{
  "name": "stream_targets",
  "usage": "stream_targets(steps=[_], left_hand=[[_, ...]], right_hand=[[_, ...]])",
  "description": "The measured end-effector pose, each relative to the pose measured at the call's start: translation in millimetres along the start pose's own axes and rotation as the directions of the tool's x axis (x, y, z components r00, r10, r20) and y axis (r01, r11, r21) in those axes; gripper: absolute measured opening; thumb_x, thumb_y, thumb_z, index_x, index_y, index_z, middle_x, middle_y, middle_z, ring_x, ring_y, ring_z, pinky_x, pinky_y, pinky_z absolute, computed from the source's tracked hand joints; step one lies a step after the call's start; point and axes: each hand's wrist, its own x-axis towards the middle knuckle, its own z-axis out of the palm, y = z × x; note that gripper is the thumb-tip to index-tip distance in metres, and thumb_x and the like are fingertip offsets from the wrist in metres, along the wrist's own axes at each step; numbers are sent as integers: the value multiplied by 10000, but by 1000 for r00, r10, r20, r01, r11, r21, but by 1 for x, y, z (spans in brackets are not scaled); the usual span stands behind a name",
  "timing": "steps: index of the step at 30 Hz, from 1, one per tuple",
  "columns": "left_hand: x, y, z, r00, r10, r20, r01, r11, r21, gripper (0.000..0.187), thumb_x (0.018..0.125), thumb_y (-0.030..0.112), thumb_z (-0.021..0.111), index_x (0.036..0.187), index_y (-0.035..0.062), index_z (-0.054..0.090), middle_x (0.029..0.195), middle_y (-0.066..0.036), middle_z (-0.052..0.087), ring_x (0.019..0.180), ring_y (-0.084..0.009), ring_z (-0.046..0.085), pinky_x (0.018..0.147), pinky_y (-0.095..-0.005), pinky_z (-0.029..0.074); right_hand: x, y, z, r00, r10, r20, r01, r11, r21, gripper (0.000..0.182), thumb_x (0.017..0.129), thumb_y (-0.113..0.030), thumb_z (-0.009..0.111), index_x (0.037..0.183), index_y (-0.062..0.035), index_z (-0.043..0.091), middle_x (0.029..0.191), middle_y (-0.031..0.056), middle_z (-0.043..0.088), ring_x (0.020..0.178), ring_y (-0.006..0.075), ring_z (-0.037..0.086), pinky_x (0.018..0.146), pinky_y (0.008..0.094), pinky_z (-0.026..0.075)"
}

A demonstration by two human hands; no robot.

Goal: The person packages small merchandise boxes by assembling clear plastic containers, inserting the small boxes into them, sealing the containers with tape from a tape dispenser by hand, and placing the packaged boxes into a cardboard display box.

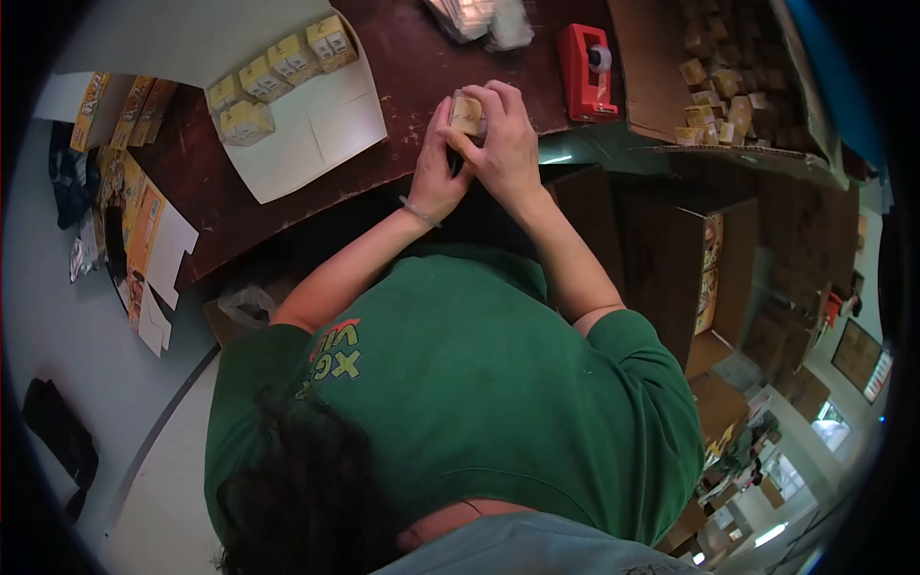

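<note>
Between my two hands, above the table's front edge, is a small yellow-and-white box (467,116). My left hand (438,182) grips it from the left, fingers along its side. My right hand (506,144) curls over it from the right, with the thumb pressed across its near side. The fingers hide part of the box. To the left, a white open carton (321,144) holds several similar yellow boxes (247,122) in a row along its far side. A red tape dispenser (586,75) stands right of my right hand.
The dark red table (402,57) has worn spots. Clear plastic packs (484,21) lie at its far side. A large cardboard box (661,67) at the right holds many loose small boxes (724,101). Flattened orange-and-white cartons (144,225) hang over the left edge.
</note>
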Motion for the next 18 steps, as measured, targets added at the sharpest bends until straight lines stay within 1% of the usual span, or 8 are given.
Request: stream_targets(steps=[4,6,8,9,11,14,16,18], left_hand=[[30,12,-20,983,-181,-14,178,977,-120,431,928,137,584,1332,16,498,1309,-141,534,1224,-235,522,1053,-360,405],[64,15,-7,999,-32,-14,28,972,-231,474,901,116,652,1340,25,497,1234,-117,574,1150,-202,556,1019,-342,434],[95,7,-16,876,-169,452,313,912,-267,524,902,91,653,1384,24,460,1229,-84,575,1123,-159,551,974,-302,447],[105,3,-14,861,-85,502,240,938,-252,596,879,133,698,1414,53,449,1216,-69,581,1085,-148,567,953,-300,461],[112,6,-17,804,-103,585,186,979,-83,614,865,148,716,1418,77,458,1205,-65,580,1085,-146,562,955,-300,458],[117,6,-9,771,-67,634,66,998,25,575,833,211,749,1354,95,536,1170,-50,586,1079,-158,566,968,-301,446],[123,7,11,738,-58,672,46,998,36,531,803,246,778,1275,80,598,1185,-50,591,1074,-175,578,967,-298,445],[131,7,45,736,114,668,-36,991,-129,475,801,221,767,1215,46,613,1196,-48,597,1080,-170,580,966,-298,449]], right_hand=[[22,35,-23,930,-273,246,242,959,147,453,764,-5,649,1207,-87,592,1306,135,545,1187,353,533,980,418,480],[24,44,-29,907,-336,253,285,933,220,527,766,43,622,1268,-99,555,1376,139,496,1258,354,491,1024,422,456],[24,51,-33,929,-320,186,263,925,276,564,767,25,648,1303,-108,534,1401,138,471,1278,355,474,1041,424,442],[22,53,-42,938,-319,136,298,942,151,603,768,-51,718,1332,-113,516,1428,139,442,1290,354,460,1048,424,429],[11,61,-71,980,-198,-25,197,980,-25,610,730,-136,789,1287,-108,543,1402,122,467,1250,348,478,1029,435,431],[-15,112,-90,899,212,-383,-228,974,5,396,877,-304,719,1174,-64,614,1230,124,564,1121,299,562,950,394,460],[-19,136,-94,845,505,-174,-445,846,293,328,928,-302,666,1109,-30,641,1154,124,600,1000,244,615,878,336,484],[-17,165,-83,862,492,-124,-405,814,416,257,934,-253,659,1007,-8,687,1139,99,616,992,174,608,874,297,471]])
